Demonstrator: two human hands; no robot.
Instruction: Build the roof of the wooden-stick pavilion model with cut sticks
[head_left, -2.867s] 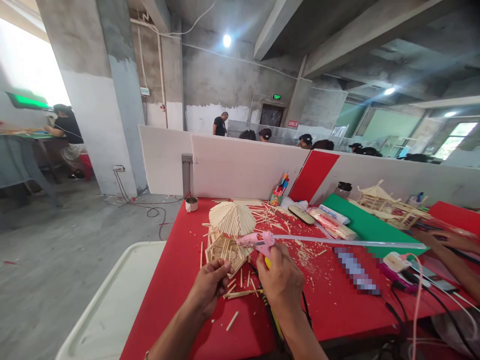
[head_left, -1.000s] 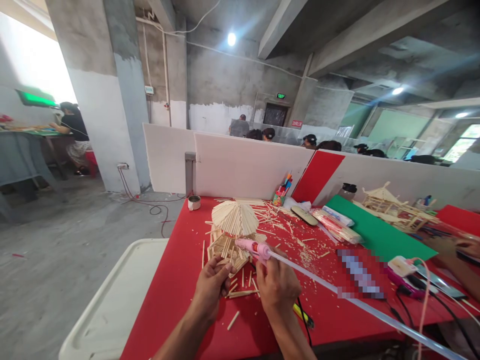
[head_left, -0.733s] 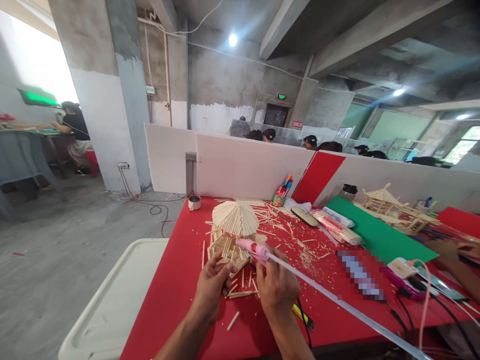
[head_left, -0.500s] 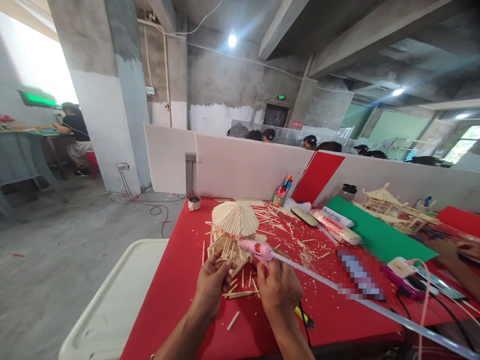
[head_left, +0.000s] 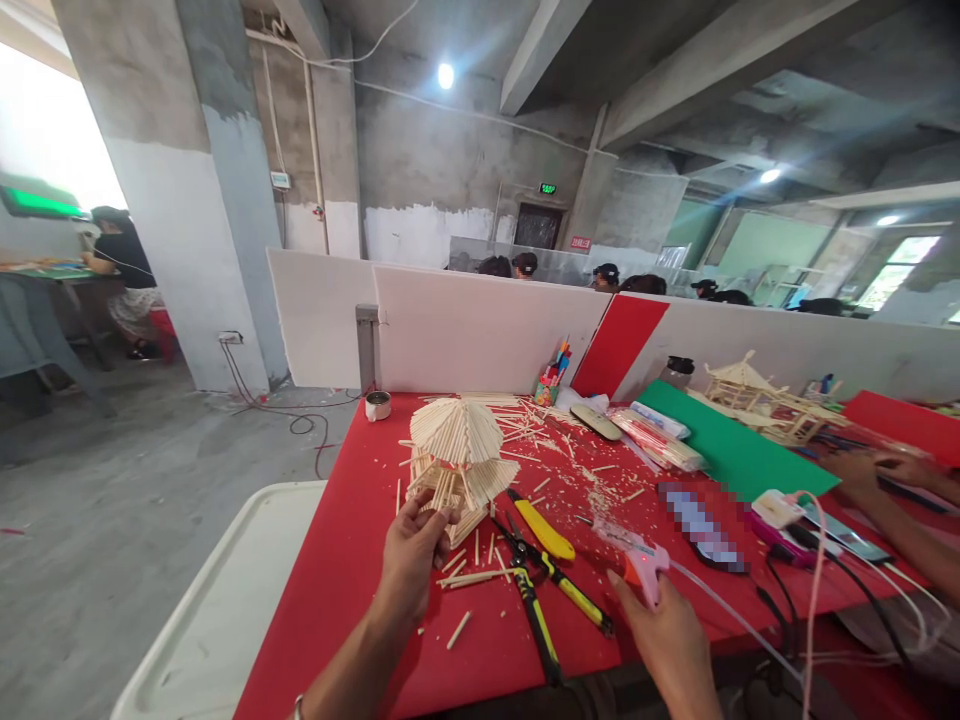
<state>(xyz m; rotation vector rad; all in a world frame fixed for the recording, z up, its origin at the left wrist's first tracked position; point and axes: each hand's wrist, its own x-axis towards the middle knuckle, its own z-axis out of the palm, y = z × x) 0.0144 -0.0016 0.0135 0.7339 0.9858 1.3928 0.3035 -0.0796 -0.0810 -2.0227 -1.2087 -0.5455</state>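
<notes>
A small pavilion model of pale wooden sticks (head_left: pixel 459 432) with a tiered roof stands on the red tabletop. My left hand (head_left: pixel 416 545) is at its near left side, thumb and fingers pinched together; what is between them, if anything, is too small to make out. On the right, my right hand (head_left: pixel 664 625) grips the handle of a pink hot glue gun (head_left: pixel 645 568), its nozzle pointing left, low over the table. Between my hands lie yellow-and-black pliers (head_left: pixel 529 570) and a yellow-handled cutter (head_left: pixel 546 530). Loose short sticks (head_left: pixel 472 577) lie before the model.
Stick scraps (head_left: pixel 596 490) litter the table beyond. Farther right are packed sticks (head_left: pixel 656 440), a green board (head_left: pixel 739 440), another stick model (head_left: pixel 772 395) and a charger with cables (head_left: pixel 780 508). A co-worker's hands (head_left: pixel 862 475) rest at the right. A white partition (head_left: pixel 480 325) runs behind.
My right hand has carried the glue gun from the model to the right and down toward the table, uncovering the pliers and cutter. My left hand stays by the model. The view has shifted slightly.
</notes>
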